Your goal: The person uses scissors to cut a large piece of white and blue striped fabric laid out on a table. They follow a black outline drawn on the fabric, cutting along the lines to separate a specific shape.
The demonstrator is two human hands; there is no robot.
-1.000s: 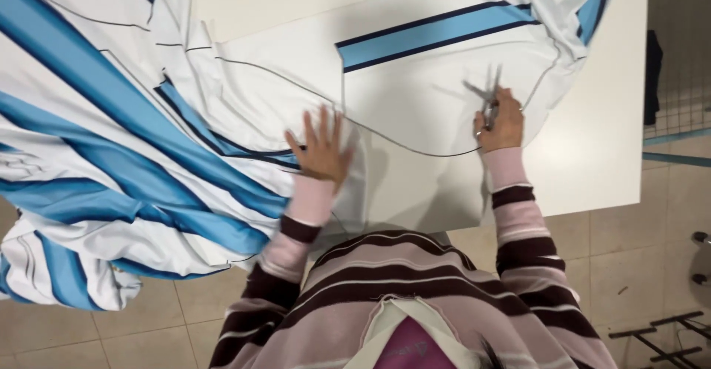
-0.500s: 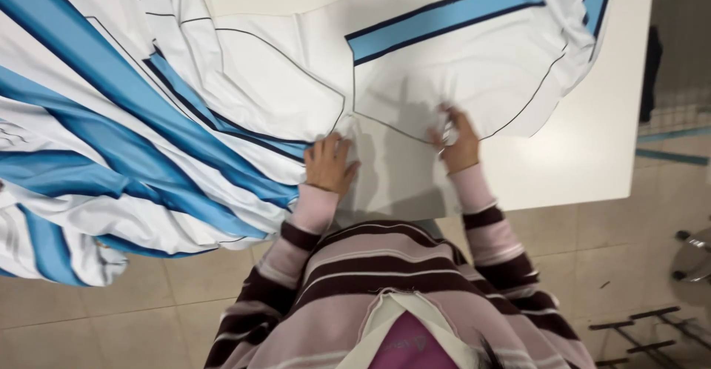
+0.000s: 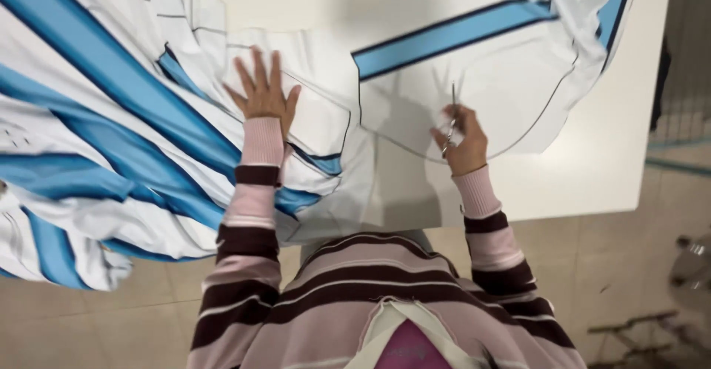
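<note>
Both arms stretched forward, hands apart.

Left hand (image 3: 263, 91) flat, palm down, fingers spread and pointing away from the body, wrist straight, forearm in a striped sleeve reaching up and slightly inward. Right hand (image 3: 463, 143) curled closed in a grip, knuckles up, thumb side toward the left, wrist slightly bent, striped forearm angled in from the lower right, elbow bent.

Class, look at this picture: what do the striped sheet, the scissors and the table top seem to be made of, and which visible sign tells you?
Striped sheet: thin woven or knit fabric, it folds softly. Scissors: probably metal, slim grey blades. Table top: smooth matt white board, perhaps laminate.
</note>
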